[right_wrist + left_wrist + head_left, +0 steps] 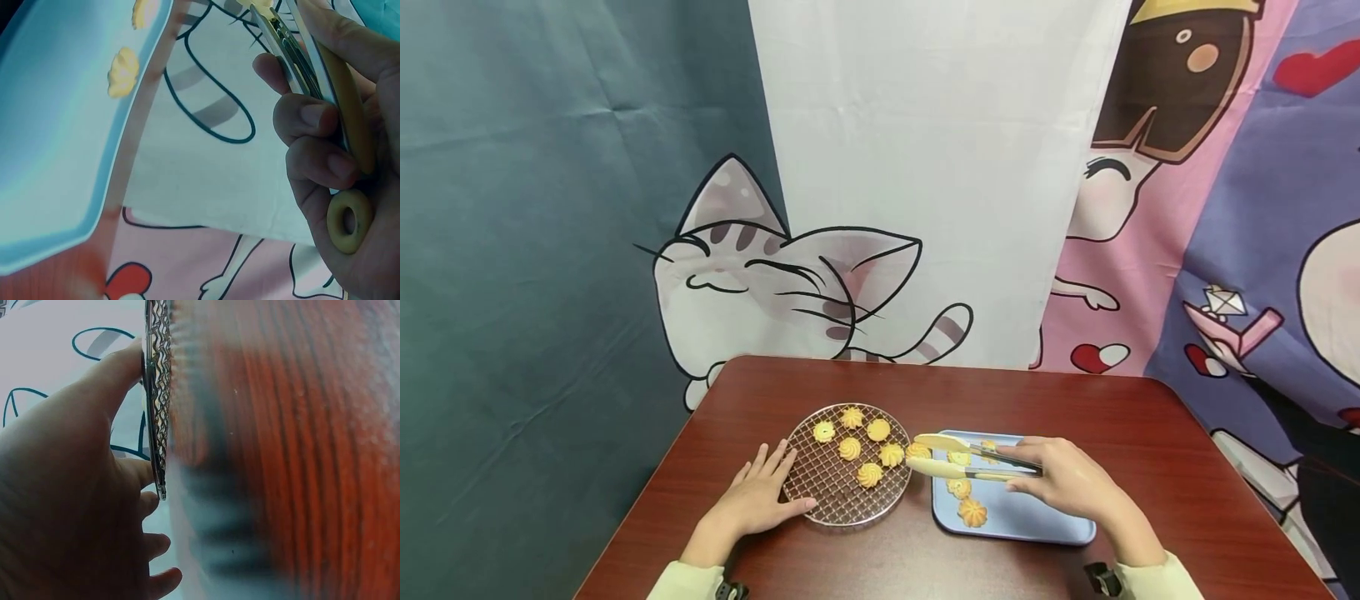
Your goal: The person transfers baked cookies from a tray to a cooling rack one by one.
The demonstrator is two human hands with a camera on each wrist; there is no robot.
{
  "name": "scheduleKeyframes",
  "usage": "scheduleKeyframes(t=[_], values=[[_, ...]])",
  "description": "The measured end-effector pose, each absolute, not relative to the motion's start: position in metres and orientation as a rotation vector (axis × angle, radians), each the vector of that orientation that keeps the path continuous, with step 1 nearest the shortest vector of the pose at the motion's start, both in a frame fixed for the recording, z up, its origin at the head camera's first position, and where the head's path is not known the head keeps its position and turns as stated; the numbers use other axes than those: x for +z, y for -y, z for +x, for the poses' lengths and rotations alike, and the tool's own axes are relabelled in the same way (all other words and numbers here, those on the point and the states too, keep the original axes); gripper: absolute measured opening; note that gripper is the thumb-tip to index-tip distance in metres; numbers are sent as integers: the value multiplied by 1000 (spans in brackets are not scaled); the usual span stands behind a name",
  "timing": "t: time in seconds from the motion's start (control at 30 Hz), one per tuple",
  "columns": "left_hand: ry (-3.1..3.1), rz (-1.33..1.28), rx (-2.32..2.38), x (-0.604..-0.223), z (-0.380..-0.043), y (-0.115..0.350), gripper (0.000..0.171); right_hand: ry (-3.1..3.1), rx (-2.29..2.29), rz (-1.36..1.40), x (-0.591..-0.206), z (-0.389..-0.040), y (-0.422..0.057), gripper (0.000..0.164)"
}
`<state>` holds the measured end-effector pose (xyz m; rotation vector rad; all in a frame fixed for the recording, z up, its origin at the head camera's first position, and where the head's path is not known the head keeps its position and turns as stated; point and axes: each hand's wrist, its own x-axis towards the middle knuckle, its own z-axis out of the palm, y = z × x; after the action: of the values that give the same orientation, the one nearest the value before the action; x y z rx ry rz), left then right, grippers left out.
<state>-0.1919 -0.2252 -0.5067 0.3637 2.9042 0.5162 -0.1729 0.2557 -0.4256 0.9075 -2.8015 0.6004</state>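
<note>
My left hand (756, 497) rests with spread fingers at the left rim of a round wire cooling rack (820, 487); in the left wrist view its thumb touches the rack's edge. Several swirled yellow cookies (850, 448) lie on the rack. My right hand (1067, 477) grips metal tongs (936, 468) with cream-coloured tips. Between those tips is a cookie (917, 452), over the gap between rack and tray. A blue tray (1022, 512) lies below the right hand, with several cookies (973, 512) along its left side. In the right wrist view the fingers curl round the tongs' handle (347, 112).
Rack and tray stand side by side on a reddish-brown wooden table (880, 575). Behind the table hangs a cloth backdrop (925, 167) with cartoon prints. At the far right is a dark shape (1330, 500), partly out of frame.
</note>
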Motion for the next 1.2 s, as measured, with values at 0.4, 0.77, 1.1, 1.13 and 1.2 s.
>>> scheduleKeyframes(t=[0.4,0.77,1.1,1.13,1.2], values=[[-2906,374,502,-503,-189,226,101,2742,620,1003,-427,-190,-225,43],[-2908,384,499,-503,-189,228,102,2709,674,1081,-429,-204,-195,42],[-2909,382,498,-505,-188,229,102,2713,674,1134,-429,-215,-165,46],[-2908,380,499,-505,-188,229,102,2713,678,1139,-430,-216,-163,46],[-2904,377,500,-505,-187,228,102,2718,682,1143,-431,-218,-158,47]])
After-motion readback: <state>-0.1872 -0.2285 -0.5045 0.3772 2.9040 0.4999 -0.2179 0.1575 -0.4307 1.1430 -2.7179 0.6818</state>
